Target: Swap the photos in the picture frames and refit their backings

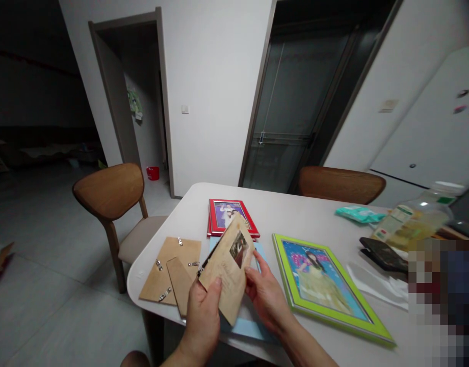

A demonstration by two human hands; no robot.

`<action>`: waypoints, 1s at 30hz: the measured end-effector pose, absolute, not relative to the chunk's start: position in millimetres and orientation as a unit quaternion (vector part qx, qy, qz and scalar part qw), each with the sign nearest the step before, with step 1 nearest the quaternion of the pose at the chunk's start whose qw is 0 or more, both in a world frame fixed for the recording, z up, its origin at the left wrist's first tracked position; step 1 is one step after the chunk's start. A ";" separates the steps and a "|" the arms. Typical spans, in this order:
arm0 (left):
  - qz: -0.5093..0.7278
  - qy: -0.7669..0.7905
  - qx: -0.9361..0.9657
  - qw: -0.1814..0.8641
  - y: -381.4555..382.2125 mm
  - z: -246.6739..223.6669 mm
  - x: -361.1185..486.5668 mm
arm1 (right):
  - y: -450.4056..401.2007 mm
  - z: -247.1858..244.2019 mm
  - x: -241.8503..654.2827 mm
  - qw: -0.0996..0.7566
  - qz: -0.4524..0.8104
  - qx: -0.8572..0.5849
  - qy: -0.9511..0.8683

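Observation:
Above the table's near edge I hold a beige printed card [230, 278] tilted up, with a small dark photo and faint script on its face. My left hand [204, 303] grips its lower left edge, thumb on the front. My right hand [265, 290] has its fingers closed on the right edge. Behind the card's left edge is something dark that I cannot make out. A light blue sheet [253, 329] lies beneath my hands. To the left rest a brown backing board [173, 250] with metal clips and a narrower brown board [180, 280] partly over it.
Red picture frames [250, 219] lie stacked beyond the card. A lime-green picture frame [284, 260] lies at right. Farther right are a teal packet [359, 214], a black phone-like object [383, 255] and a clear plastic jar [414, 216]. Wooden chairs [112, 191] stand around the white table [280, 211].

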State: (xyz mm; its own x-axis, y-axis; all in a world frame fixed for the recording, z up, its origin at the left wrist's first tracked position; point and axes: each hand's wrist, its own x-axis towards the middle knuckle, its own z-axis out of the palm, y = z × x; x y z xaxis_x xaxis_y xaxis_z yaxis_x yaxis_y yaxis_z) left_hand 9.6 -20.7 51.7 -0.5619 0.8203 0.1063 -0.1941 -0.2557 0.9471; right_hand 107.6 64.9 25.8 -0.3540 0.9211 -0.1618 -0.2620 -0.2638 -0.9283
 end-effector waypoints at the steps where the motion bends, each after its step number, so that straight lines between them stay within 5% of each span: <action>1: 0.727 0.489 0.298 0.378 -19.1 48.0 9.8 | 69.1 24.6 114.3 0.435 0.688 -0.389 -0.430; 18: 0.339 0.651 0.667 0.127 -39.0 2.8 -6.9 | 112.1 8.6 131.4 0.315 0.308 -0.541 -0.716; 30: 0.267 0.641 0.711 0.109 -40.1 10.3 -11.0 | 117.0 5.9 136.1 0.327 0.357 -0.532 -0.695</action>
State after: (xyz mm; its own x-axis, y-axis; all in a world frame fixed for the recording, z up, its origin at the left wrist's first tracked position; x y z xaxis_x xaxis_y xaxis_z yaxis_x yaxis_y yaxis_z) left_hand -11.0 -40.1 10.3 0.0348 0.9700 0.2405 0.8535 -0.1540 0.4978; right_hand 136.1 117.0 5.9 -0.2206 0.9725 0.0745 0.5052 0.1793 -0.8442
